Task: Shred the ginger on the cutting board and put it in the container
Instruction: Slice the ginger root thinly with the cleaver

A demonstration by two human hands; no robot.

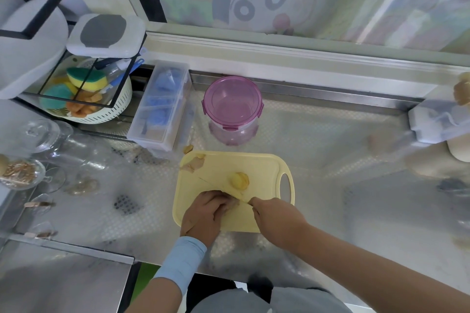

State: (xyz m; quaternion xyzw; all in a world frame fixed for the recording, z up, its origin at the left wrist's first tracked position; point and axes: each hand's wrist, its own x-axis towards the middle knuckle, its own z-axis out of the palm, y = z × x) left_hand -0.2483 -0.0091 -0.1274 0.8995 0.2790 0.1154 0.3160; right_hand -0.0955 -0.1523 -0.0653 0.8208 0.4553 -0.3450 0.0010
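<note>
Left hand [203, 213] pins the ginger [232, 204] on the cutting board [229, 162], right hand [276, 213] grips the knife [249, 202]; we keep knuckles tucked, cuts thin, container [232, 107] still lidded.

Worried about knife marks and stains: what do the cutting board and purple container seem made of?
Cutting board: probably plastic, pale yellow, matte, with a moulded handle slot. Container: apparently translucent purple plastic, glossy; its inside shows through, clip tabs on the lid.
</note>
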